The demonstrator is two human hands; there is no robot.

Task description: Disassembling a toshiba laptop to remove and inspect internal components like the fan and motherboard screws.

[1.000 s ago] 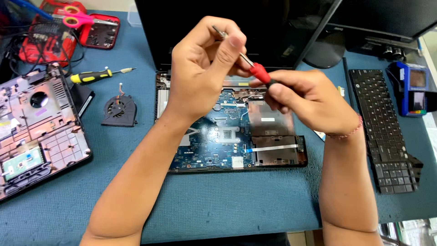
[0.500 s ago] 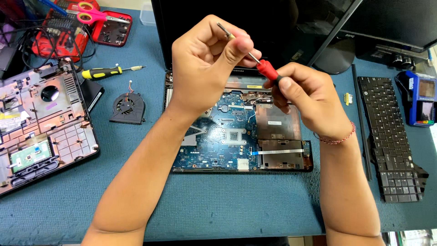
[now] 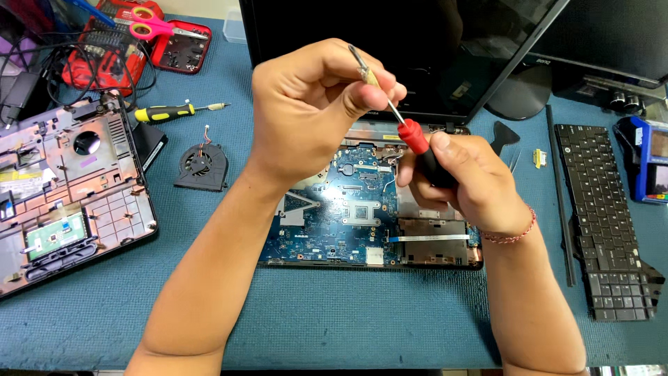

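My right hand [image 3: 463,177] grips the red and black handle of a screwdriver [image 3: 410,136], its shaft pointing up and to the left. My left hand [image 3: 313,104] is raised above the laptop, with thumb and fingers pinched around the shaft near the tip. Both hands hover over an opened laptop base [image 3: 362,209] whose blue circuit board is exposed. The dark laptop screen [image 3: 390,42] stands open behind the hands.
A removed laptop top cover [image 3: 62,188] lies at the left. A small black fan [image 3: 202,167] and a yellow-handled screwdriver [image 3: 167,111] lie on the blue mat. Pink scissors [image 3: 153,29] rest on a red case. A detached keyboard [image 3: 602,216] lies at the right.
Both hands and the screwdriver stay together above the board with the same grip. The view has shifted slightly.
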